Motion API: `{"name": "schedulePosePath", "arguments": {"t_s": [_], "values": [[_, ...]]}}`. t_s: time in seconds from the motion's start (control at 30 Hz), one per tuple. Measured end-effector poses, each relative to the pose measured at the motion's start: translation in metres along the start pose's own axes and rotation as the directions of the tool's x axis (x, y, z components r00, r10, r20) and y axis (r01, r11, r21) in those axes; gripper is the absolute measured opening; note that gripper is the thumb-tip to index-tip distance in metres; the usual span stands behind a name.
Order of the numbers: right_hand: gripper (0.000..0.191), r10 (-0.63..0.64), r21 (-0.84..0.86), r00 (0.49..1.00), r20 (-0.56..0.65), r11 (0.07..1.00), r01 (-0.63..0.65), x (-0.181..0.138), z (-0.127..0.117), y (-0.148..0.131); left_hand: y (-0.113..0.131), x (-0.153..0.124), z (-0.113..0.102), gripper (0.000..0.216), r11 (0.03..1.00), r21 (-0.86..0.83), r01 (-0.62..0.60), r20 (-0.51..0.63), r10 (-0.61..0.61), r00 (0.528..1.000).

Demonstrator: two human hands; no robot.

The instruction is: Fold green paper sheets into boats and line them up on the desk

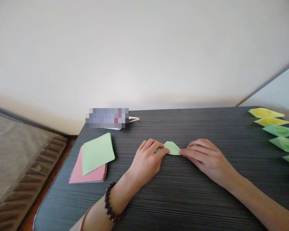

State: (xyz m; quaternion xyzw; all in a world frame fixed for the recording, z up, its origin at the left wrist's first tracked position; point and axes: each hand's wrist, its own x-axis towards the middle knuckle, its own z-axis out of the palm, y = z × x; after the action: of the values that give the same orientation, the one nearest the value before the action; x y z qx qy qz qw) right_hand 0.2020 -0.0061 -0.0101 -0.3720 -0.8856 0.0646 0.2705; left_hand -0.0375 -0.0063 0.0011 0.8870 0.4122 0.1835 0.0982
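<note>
A small folded piece of light green paper (172, 148) lies on the dark table between my two hands. My left hand (149, 157) pinches its left part between thumb and fingers, and these cover some of that side. At the paper's right corner, the fingertips of my right hand (205, 157) are pressed together on it. Dark beads circle my left wrist. To the left, a few light green square sheets (98, 154) rest on a stack of pink and other coloured paper (88, 173).
Yellow folded paper boats (266, 113) and several green ones (283, 144) stand in a row along the right side. At the back left sits a blurred-out device with a white cable (135, 119). The wall rises behind the table (183, 199).
</note>
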Motion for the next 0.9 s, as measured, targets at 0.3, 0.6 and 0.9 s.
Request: {"name": "schedulePosePath", "arguments": {"t_s": [0.3, 0.6, 0.9], "values": [[0.020, -0.034, -0.074, 0.999, 0.010, 0.997, 0.035, -0.002, -0.003, 0.000, -0.002, 0.002, -0.003, 0.017, 0.996, -0.012, 0.092, -0.003, -0.092, 0.996], [0.017, 0.011, -0.067, 0.999, 0.040, 0.998, -0.008, -0.007, 0.006, 0.005, -0.001, 0.001, -0.004, 0.019, 0.989, 0.011, 0.147, 0.036, -0.147, 0.989], [0.016, 0.017, -0.051, 0.999, 0.041, 0.999, -0.015, -0.006, 0.006, 0.003, 0.001, 0.001, -0.002, 0.019, 0.997, 0.008, 0.080, 0.021, -0.081, 0.997]]}}
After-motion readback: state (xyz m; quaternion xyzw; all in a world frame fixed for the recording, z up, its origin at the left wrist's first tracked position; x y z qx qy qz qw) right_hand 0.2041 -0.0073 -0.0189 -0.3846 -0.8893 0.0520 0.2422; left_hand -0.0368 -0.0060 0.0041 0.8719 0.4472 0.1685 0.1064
